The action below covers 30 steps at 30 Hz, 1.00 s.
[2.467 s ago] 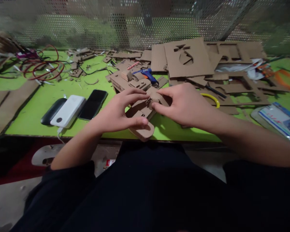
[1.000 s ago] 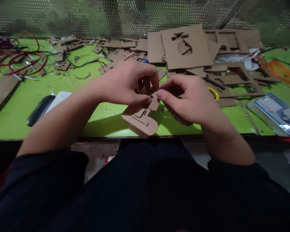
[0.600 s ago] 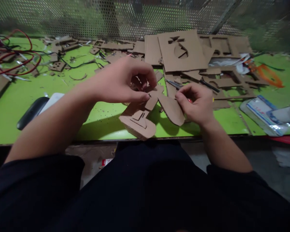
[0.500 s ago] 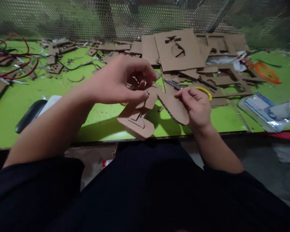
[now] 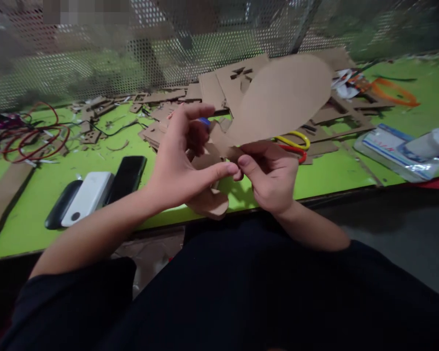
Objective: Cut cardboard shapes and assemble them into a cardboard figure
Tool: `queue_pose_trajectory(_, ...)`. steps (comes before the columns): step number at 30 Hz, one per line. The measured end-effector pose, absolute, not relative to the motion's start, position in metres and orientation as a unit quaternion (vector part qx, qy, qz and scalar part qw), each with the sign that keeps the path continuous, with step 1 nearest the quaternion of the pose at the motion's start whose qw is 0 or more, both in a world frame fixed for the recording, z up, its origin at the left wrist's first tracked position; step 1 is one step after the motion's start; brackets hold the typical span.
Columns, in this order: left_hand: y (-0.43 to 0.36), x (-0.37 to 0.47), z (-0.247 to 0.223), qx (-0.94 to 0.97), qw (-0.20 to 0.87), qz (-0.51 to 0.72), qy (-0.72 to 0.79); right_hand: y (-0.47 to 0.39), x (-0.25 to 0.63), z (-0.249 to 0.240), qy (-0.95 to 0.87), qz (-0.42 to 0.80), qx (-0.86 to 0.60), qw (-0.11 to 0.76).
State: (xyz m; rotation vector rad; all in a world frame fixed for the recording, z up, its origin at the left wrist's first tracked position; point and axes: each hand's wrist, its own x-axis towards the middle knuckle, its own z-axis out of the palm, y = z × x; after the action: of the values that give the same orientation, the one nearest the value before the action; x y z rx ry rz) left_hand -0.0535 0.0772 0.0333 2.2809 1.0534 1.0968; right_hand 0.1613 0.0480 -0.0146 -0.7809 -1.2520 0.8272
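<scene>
Phones point(image 5: 95, 190) on tabletop point(image 5: 336, 170), left of hands. Scissors point(image 5: 294, 144) right, behind right hand point(image 5: 270, 175). Cardboard sheets point(image 5: 219, 87) stacked at rear. Wires point(image 5: 29, 136) far left.

We see a large, flat, plain brown cardboard piece point(image 5: 283, 97) with a rounded oval outline, lifted off the green surface point(image 5: 329, 173) and tilted so that its broad face rises up and to the right, its narrow lower left end pinched at the middle of the scene. Just below and left of that end sits a smaller brown cardboard assembly point(image 5: 210, 200) of layered cut pieces, its rounded near end lying close to the near edge of the surface.
</scene>
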Motion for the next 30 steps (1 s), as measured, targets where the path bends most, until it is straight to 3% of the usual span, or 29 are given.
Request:
queue_pose_trajectory(3,0.083,-0.065,0.049,0.837,0.23,0.359,0.343,0.044,0.166,-0.003,-0.589,0.341,-0.31,0.664)
queue_pose_trajectory(9,0.084,-0.069,0.06,0.784,0.411,0.334,0.324,0.037,0.175,0.01,-0.664,0.3,-0.275,0.627)
queue_pose_trajectory(16,0.075,-0.065,0.062,0.77,0.431,0.339,0.326,0.028,0.176,0.017,-0.658,0.301,-0.313,0.615)
queue_pose_trajectory(25,0.068,-0.064,0.057,0.801,0.385,0.328,0.319,0.029,0.164,0.018,-0.576,0.437,-0.276,0.634)
queue_pose_trajectory(30,0.069,-0.061,0.056,0.767,0.466,0.339,0.284,0.04,0.166,0.005,-0.541,0.562,-0.24,0.578)
